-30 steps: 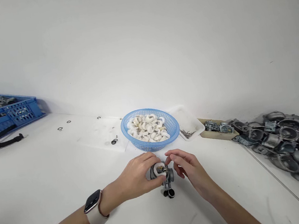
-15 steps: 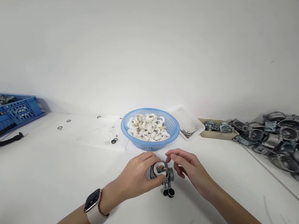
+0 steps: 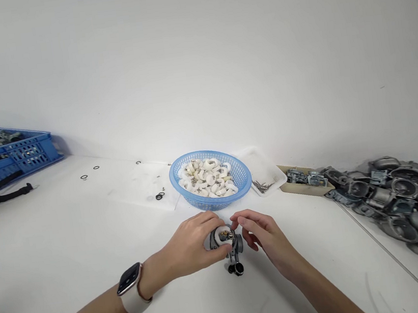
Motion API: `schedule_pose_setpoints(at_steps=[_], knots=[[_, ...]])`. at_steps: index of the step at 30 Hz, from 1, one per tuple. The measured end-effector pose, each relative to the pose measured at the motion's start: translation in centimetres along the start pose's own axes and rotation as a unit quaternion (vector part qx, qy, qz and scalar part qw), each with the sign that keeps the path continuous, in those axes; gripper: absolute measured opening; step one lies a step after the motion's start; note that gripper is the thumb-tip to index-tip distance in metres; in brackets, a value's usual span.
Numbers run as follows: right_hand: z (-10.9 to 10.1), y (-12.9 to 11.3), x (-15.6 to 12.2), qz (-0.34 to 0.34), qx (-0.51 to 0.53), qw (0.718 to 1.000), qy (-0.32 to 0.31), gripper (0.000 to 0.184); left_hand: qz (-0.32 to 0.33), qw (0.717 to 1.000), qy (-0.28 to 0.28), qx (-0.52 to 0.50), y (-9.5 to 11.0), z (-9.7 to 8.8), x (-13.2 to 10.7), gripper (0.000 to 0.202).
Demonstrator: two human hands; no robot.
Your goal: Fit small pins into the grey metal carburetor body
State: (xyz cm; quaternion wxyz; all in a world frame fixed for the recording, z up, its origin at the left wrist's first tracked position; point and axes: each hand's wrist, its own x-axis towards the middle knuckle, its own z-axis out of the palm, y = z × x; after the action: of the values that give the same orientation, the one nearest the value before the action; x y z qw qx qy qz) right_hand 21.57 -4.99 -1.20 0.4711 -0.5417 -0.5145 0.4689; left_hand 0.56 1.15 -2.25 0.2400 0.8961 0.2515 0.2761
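My left hand (image 3: 192, 246) is wrapped round a small grey metal carburetor body (image 3: 229, 246) that stands on the white table, with a white curved plastic piece seated on its top. My right hand (image 3: 262, 236) hovers just right of it, fingers curled and pinched close to the top of the part; whether anything is between the fingertips is too small to see. Just beyond the hands stands a blue plastic basket (image 3: 240, 173) filled with several white curved pieces (image 3: 207, 177).
A white tray with small metal pins (image 3: 262, 186) and a cardboard box of parts (image 3: 302, 179) lie right of the basket. A heap of grey metal bowls (image 3: 398, 193) fills the right side. A blue crate (image 3: 5, 157) and black strap (image 3: 2, 195) sit far left. Black rings (image 3: 159, 196) lie on the table.
Almost nothing moved. My right hand's fingertips drew slightly closer to the top of the carburetor body.
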Motion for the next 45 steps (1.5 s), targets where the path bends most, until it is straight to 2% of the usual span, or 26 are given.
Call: schedule_pose_setpoints(at_steps=[11, 24, 45], knots=[[-0.16, 0.22, 0.01, 0.006, 0.004, 1.000, -0.009, 0.034, 0.002, 1.000, 0.001, 0.003, -0.01, 0.03, -0.08, 0.025], [-0.09, -0.13, 0.02, 0.016, -0.001, 1.000, -0.008, 0.042, 0.004, 1.000, 0.000, 0.006, 0.07, -0.03, -0.05, 0.024], [-0.20, 0.04, 0.04, 0.016, -0.004, 1.000, -0.015, 0.042, 0.009, 1.000, 0.001, 0.010, 0.06, -0.05, -0.05, 0.023]])
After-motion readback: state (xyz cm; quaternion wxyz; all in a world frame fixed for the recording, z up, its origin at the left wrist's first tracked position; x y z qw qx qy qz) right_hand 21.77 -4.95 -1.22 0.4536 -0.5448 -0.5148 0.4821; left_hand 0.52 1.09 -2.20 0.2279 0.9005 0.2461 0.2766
